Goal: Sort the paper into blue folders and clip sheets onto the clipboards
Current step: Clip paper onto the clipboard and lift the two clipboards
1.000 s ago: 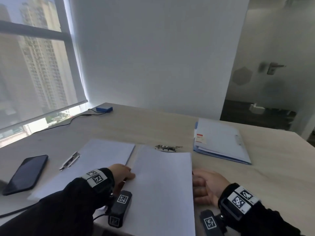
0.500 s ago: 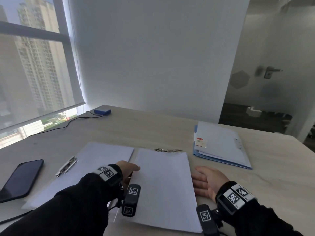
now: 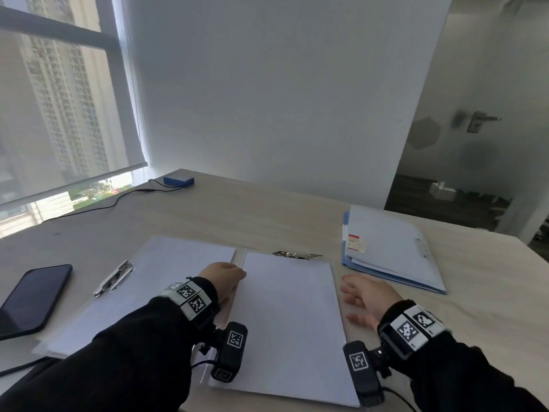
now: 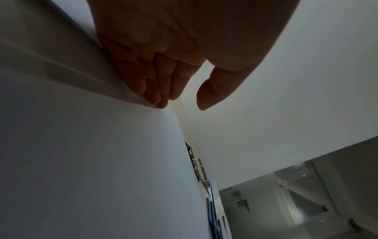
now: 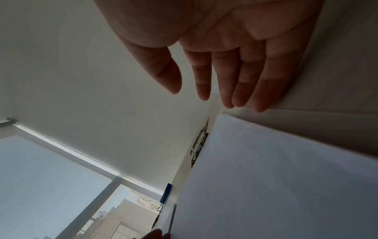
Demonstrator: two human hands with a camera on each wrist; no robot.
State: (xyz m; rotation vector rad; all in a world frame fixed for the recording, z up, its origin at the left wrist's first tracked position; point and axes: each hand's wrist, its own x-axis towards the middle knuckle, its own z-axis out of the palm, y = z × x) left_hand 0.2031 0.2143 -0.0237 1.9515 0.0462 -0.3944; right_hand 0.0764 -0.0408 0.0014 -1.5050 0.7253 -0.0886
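A white sheet [image 3: 288, 316] lies on the middle clipboard, whose metal clip [image 3: 297, 255] sits at its far end. My left hand [image 3: 222, 278] rests at the sheet's left edge; in the left wrist view its straight fingers [image 4: 161, 90] touch the paper's [image 4: 92, 161] edge, thumb apart. My right hand [image 3: 365, 298] is just right of the sheet, low over the table, and holds nothing; its fingers [image 5: 225, 72] are straight and spread. A second clipboard with paper [image 3: 166, 281] lies to the left, its clip [image 3: 114, 281] on its left side. Blue folders [image 3: 392, 251] holding paper are stacked at the right.
A black phone [image 3: 32, 298] lies at the left edge of the wooden table [image 3: 267, 215]. A small blue box [image 3: 178, 180] with a black cable sits at the far left by the window. A wall stands behind the table.
My right hand has uncurled from the sheet's right edge and now has spread fingers slightly further right. My left hand slid forward along the sheet's left edge.
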